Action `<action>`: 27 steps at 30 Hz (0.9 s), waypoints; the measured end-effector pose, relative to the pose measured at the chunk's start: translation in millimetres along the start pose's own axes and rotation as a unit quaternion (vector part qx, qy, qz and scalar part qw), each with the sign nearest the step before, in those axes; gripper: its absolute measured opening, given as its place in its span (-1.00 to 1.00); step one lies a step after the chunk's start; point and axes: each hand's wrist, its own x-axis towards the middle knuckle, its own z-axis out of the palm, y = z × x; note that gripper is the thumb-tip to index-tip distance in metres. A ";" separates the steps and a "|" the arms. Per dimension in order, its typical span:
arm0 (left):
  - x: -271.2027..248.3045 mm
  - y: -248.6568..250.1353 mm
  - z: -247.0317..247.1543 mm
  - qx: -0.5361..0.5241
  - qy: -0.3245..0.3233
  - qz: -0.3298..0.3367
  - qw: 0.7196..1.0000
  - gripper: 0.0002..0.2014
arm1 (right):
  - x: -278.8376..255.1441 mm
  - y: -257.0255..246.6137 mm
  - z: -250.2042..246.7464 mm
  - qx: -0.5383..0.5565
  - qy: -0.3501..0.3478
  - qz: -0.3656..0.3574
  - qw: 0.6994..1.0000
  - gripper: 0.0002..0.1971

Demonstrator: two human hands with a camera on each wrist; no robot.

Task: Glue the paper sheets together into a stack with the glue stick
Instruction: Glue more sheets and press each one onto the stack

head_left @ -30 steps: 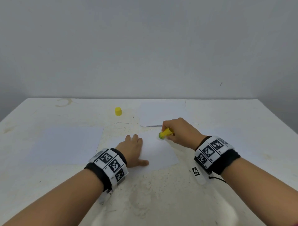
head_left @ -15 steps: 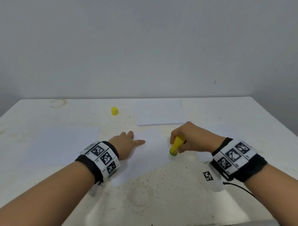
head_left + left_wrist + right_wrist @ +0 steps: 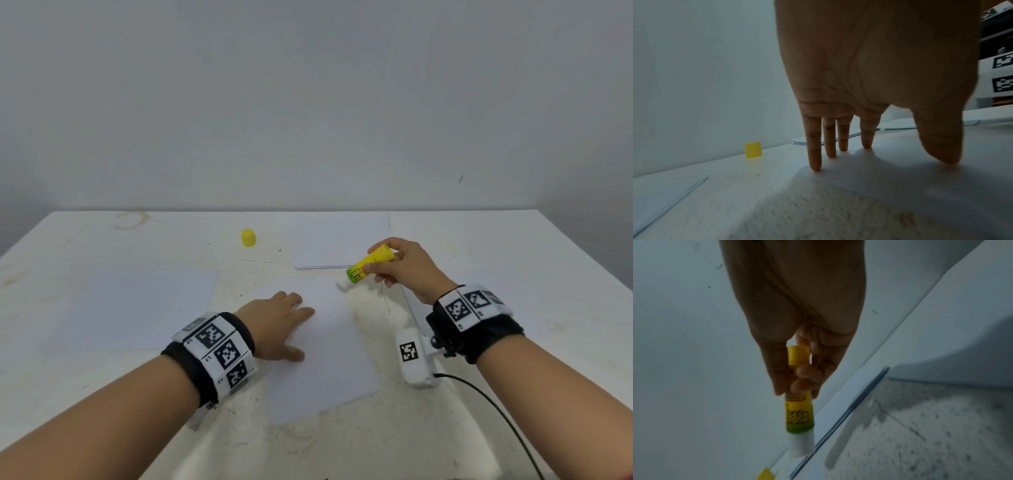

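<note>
A white sheet [image 3: 325,349] lies in front of me on the table. My left hand [image 3: 277,325] rests flat on its left part, fingers [image 3: 815,146] straight and pressing the paper. My right hand [image 3: 400,267] grips the yellow-green glue stick [image 3: 368,265] above the sheet's far right corner, its white glue tip [image 3: 342,283] pointing down and left. In the right wrist view the thumb and fingers pinch the stick's tube [image 3: 798,394]. A pile of white sheets [image 3: 339,240] lies behind, and another sheet [image 3: 137,308] lies to the left.
The yellow cap [image 3: 248,237] of the glue stick stands upright at the back, left of the pile; it also shows in the left wrist view as the cap [image 3: 753,149]. The white table [image 3: 513,257] is stained and rough. A black cable [image 3: 496,418] trails from my right wrist.
My right hand has lifted the glue stick off the sheet's near right part and carried it back toward the far right corner. My left hand has slid slightly on the sheet.
</note>
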 end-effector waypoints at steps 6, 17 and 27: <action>2.2 2.3 4.4 0.004 0.032 -0.030 0.999 -0.36 | 16.4 -1.0 27.9 -0.071 0.030 -0.061 0.995 -0.72; 2.1 8.3 8.4 -0.017 0.025 -0.044 0.999 -0.34 | 27.0 -18.4 84.6 -0.242 -0.129 -0.163 0.948 -0.70; 1.9 2.5 6.7 -0.022 0.015 -0.030 0.999 -0.31 | 9.1 -8.2 37.5 -0.346 -0.170 -0.169 0.907 -0.71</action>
